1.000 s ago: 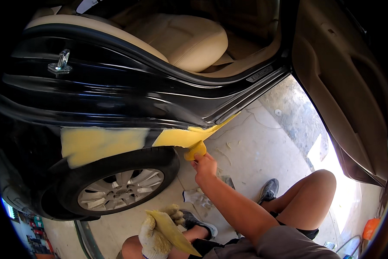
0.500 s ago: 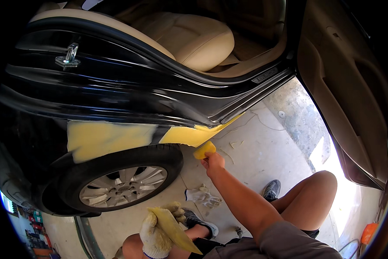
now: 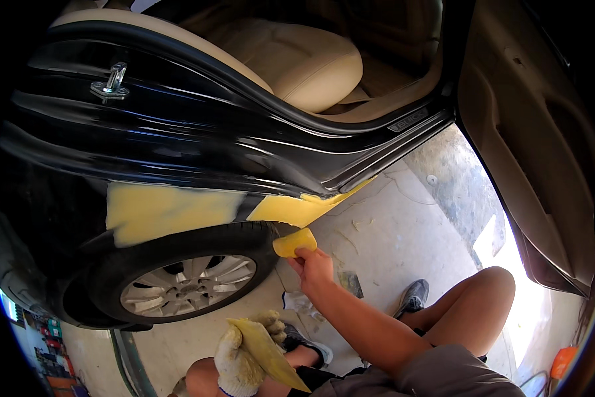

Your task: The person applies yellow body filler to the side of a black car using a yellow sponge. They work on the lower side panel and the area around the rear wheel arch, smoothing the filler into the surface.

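Observation:
My bare right hand point(image 3: 314, 267) pinches a yellow putty spreader point(image 3: 293, 243), held beside the tire, just below the car's lower body edge and apart from it. Yellow body filler point(image 3: 171, 208) covers the panel above the wheel arch. More filler point(image 3: 291, 210) lies on the corner between the arch and the door sill. My left hand point(image 3: 238, 366), in a soiled work glove, grips a yellow, putty-smeared mixing board point(image 3: 269, 352) low in front of my body. What the board is made of cannot be seen.
The rear wheel point(image 3: 191, 284) stands left of my right hand. An open car door point(image 3: 529, 145) bounds the right side, with a tan seat point(image 3: 310, 63) inside. A loose glove point(image 3: 302, 304) and a dark flat square point(image 3: 351, 284) lie on the floor near my shoes.
My right hand has drawn the spreader left and slightly down, away from the filler's lower edge toward the tire. My left hand and the board have stayed in place.

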Demonstrator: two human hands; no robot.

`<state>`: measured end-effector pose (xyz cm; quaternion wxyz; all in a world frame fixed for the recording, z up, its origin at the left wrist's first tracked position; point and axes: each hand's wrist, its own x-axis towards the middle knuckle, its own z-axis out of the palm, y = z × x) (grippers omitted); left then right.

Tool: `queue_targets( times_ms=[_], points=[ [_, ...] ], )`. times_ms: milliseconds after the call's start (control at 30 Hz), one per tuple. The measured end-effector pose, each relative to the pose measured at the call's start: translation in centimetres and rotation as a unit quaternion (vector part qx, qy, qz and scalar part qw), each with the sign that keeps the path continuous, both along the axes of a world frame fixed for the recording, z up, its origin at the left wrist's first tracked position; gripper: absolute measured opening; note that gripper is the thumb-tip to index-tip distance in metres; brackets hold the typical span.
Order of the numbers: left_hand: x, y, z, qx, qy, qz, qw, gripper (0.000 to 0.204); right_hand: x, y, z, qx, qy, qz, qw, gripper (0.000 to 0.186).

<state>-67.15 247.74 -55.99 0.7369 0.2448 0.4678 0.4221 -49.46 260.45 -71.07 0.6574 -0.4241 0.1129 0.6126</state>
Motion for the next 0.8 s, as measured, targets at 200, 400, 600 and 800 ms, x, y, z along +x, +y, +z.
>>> queue_targets(
  times_ms=[200, 400, 600, 800],
  points=[
    [0.0, 0.2, -0.3, 0.000, -0.049, -0.010, 0.999, 0.080, 2.6, 1.8, -6.6, -0.085, -0.018, 0.011, 0.996, 0.023],
    [-0.1, 0.1, -0.4, 0.000, -0.023, 0.011, 1.000, 0.080, 4.7, 3.6, -7.0, -0.083, -0.078, 0.027, 0.993, 0.027],
    [1.2, 0.0, 1.5, 0.045, 0.120, -0.042, 0.991, 0.080, 4.9, 3.3, -4.6, -0.051, -0.085, -0.004, 0.995, 0.021],
    [0.0, -0.3, -1.3, 0.018, -0.001, 0.033, 0.999, 0.078, 3.1, 0.1, 2.0, 0.017, -0.079, 0.033, 0.996, 0.022]
  ],
)
